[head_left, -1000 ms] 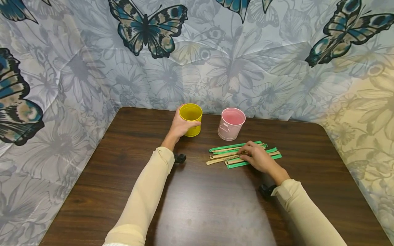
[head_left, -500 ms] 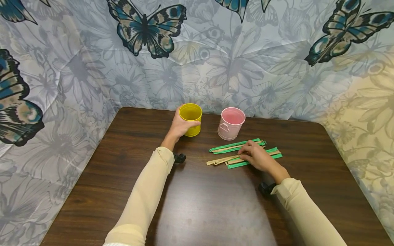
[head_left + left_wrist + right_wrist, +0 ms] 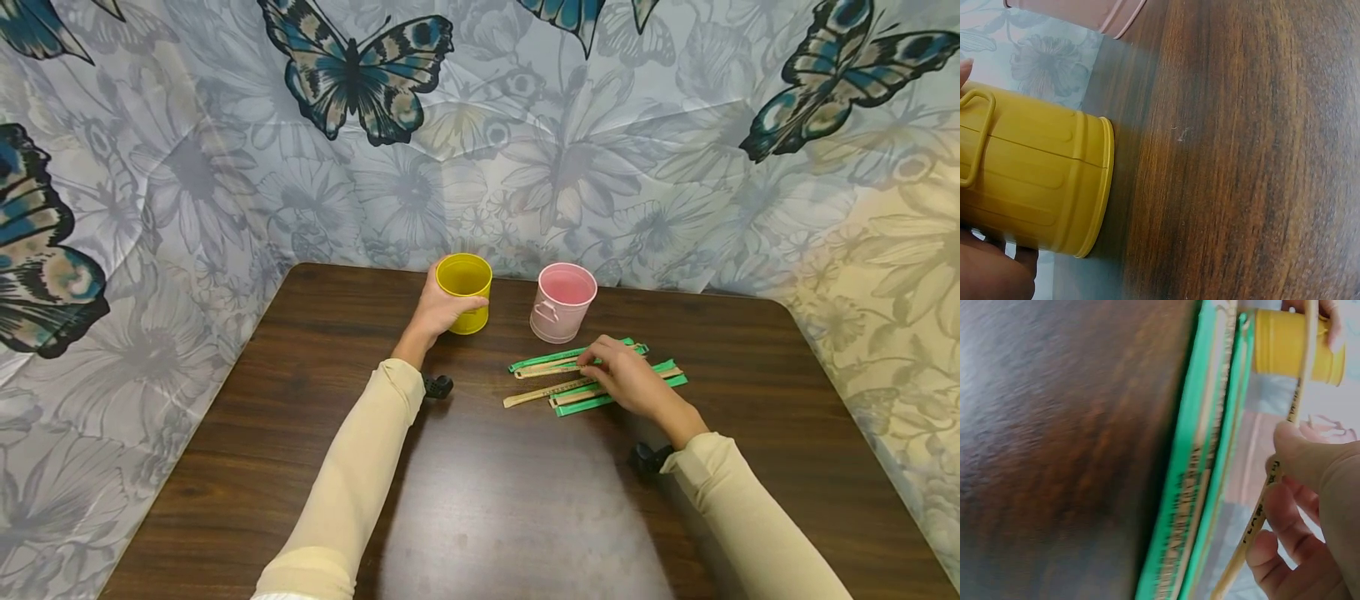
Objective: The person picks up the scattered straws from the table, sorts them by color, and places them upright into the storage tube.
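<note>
At the table's (image 3: 487, 500) far side, left hand (image 3: 441, 310) grips yellow pail (image 3: 471, 322), left of pink pail (image 3: 561, 323). Nearer, right hand (image 3: 628, 379) pinches one tan stick (image 3: 1256, 515) above the other sticks (image 3: 585, 406). Advisable: firm fingertip pinch, straight lift, neighbours undisturbed.

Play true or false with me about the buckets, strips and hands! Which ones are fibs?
1. The left hand holds the round yellow metal-looking bucket. True.
2. The round pink metal-looking bucket stands upright on the brown wood-grain table. True.
3. In the head view, the yellow bucket is right of the pink one. False: it is left of it.
4. The right hand pinches a long, thin tan strip with dark lettering. True.
5. Every strip on the table is green. False: another tan strip lies there.
</note>
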